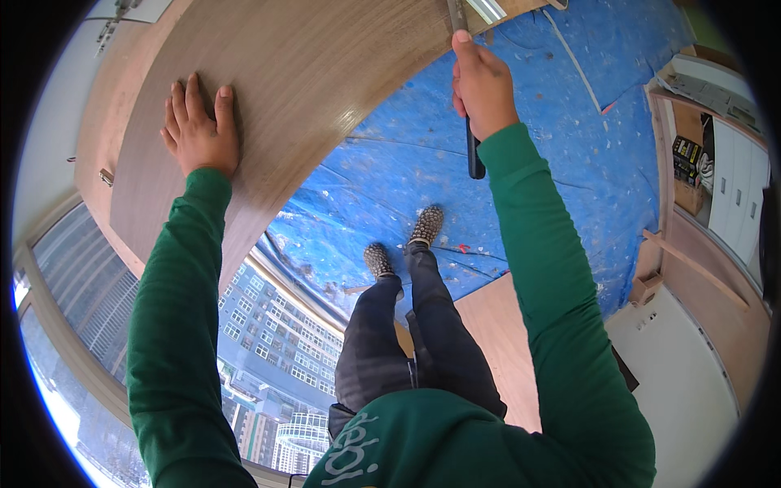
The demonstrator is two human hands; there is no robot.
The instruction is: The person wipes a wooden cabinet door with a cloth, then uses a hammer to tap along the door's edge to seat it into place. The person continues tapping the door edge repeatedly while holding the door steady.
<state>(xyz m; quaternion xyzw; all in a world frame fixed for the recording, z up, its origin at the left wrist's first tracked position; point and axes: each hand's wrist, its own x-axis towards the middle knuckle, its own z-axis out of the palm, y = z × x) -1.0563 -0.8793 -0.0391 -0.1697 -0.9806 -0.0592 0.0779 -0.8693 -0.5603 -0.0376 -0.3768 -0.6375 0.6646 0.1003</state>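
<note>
My left hand (201, 128) lies on the large wood-grain board (301, 73), palm down with fingers apart. My right hand (482, 85) grips a long tool (476, 163) over the board's right edge; its black handle sticks out below my fist, and a grey metal part reaches up toward the top of the view, its end out of frame. A silver metal strip (488, 11) sits at the board's upper edge, just right of the tool.
A blue plastic sheet (569, 187) covers the floor around my feet (400, 240). Windows (73, 285) show buildings outside. A plywood panel (504, 342) lies low on the right, near a cabinet (728, 187) and a loose wooden strip (700, 268).
</note>
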